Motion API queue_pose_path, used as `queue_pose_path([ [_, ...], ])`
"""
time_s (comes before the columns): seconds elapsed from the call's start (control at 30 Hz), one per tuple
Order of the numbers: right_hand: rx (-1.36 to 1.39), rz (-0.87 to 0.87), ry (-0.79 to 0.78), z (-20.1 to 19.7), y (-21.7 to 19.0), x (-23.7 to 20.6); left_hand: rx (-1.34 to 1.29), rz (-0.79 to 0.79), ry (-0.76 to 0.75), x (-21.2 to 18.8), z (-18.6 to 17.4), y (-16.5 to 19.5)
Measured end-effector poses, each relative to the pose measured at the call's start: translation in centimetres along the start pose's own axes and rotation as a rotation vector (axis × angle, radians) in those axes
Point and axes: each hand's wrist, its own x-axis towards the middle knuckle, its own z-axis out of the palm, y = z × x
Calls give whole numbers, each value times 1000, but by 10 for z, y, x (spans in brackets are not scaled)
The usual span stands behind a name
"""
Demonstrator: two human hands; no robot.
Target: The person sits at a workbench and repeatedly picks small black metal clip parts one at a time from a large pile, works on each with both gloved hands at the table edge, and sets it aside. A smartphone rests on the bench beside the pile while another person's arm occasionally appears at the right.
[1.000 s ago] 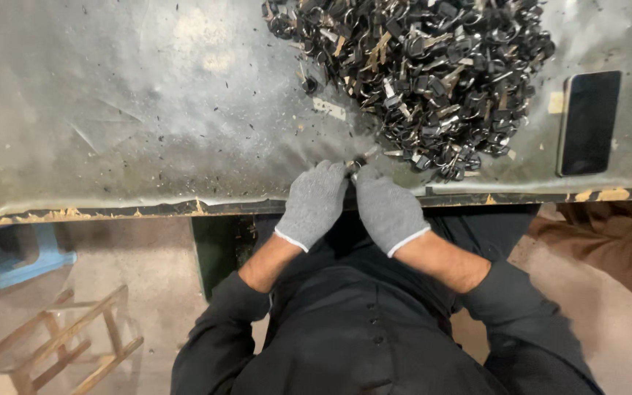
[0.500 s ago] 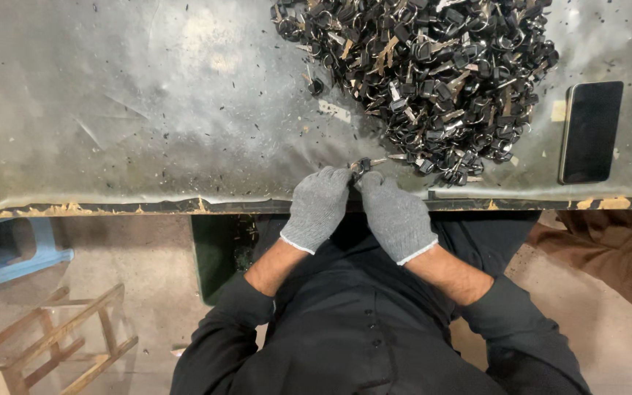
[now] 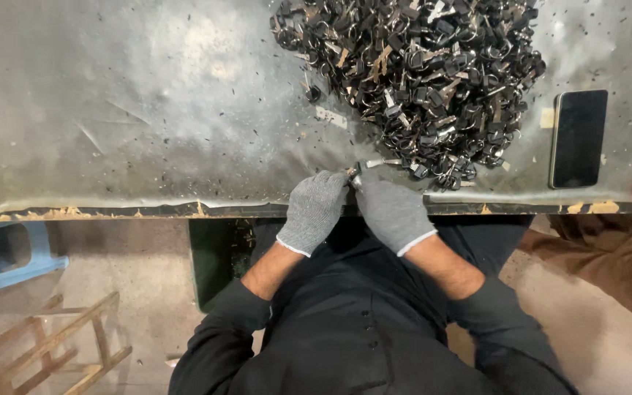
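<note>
While both my gloved hands meet at the near edge of the bench (image 3: 148, 110), just below the middle of the frame, my left hand (image 3: 314, 212) and right hand (image 3: 390, 212) have their fingers pressed together, pinching one small metal piece (image 3: 356, 174) between the fingertips. That piece sits right at the lower tip of the big pile of dark metal parts (image 3: 411, 80) filling the upper right. A black phone (image 3: 578, 139) lies flat at the far right, well apart from my hands. To do this well, I judge I should keep the grip tight with both thumbs close, brace my wrists on the bench lip, and work the piece slowly so it does not slip into the pile.
</note>
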Motion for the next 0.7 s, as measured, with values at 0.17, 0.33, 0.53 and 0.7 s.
queue_pose_path([
  [0.17, -241, -149, 147, 7, 3, -9, -146, -59, 78, 0, -2, 2],
  [0.33, -51, 57, -38, 18, 2, -3, -52, 42, 98, -5, 3, 5],
  [0.53, 327, -174, 72, 6, 28, 12, -88, -120, 138, -7, 5, 5],
  [0.7, -148, -51, -59, 8, 14, -17, 86, -102, 55, -8, 2, 7],
])
